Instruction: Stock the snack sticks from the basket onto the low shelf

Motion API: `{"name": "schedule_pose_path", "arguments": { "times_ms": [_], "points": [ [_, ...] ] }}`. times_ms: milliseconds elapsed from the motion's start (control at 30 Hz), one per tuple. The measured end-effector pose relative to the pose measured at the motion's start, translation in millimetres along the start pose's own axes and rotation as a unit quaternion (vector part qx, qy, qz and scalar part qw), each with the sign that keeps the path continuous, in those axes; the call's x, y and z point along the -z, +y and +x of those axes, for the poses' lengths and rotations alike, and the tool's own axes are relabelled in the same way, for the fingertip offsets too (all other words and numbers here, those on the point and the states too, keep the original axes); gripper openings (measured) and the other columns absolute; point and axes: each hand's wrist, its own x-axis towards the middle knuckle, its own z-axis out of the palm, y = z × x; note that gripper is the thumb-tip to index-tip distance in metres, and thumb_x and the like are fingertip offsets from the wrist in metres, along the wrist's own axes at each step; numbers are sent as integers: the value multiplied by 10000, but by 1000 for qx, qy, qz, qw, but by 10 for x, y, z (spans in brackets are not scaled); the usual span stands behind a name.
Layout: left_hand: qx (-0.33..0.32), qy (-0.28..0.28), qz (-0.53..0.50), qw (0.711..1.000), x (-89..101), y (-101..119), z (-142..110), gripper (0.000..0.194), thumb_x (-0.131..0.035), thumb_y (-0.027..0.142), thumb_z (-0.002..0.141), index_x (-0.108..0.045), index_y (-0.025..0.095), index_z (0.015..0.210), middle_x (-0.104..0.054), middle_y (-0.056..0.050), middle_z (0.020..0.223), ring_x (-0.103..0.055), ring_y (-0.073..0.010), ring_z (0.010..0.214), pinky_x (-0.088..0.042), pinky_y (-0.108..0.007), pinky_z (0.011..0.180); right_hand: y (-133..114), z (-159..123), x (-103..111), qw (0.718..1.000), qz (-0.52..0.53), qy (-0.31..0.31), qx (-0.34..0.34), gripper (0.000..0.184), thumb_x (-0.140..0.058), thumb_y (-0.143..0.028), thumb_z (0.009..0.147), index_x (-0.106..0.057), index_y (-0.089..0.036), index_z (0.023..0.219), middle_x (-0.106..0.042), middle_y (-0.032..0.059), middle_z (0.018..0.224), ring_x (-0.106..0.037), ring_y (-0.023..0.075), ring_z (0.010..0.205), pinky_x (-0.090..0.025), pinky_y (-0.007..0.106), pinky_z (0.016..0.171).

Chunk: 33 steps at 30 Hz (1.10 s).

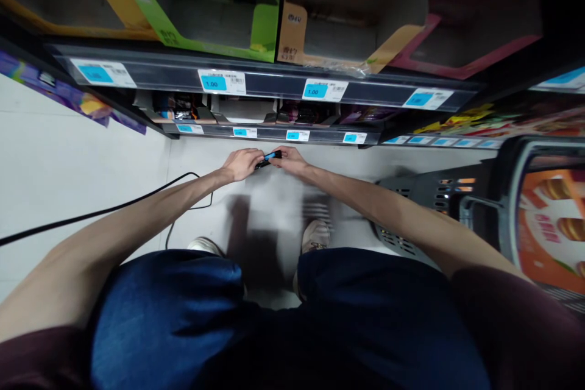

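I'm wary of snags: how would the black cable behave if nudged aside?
The black cable would probably flex rather than push like a rod, since it curves and doubles back. Its slimness suggests it's fairly light.

Head-worn view — forward and down, knees [173, 301] close, shelves [274, 81] beyond.

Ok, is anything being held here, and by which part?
Yes, a small black-and-blue item: the left hand holds its left end, the right hand its right. Too small to identify.
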Motion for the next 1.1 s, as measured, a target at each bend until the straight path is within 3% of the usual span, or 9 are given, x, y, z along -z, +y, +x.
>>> {"name": "schedule_pose_path", "arguments": {
  "times_ms": [1100],
  "points": [
    [22,-10,1,1000,34,57,-19,404,-283,409,1004,-651,241,1030,-688,-45,1088,-627,-224,995,-423,-300,732,-29,-5,8,1000,3,-4,11,226,-721,-181,619,-647,-161,831,-597,-32,696,-512,99,603,-449,233,587]
  ]
}}
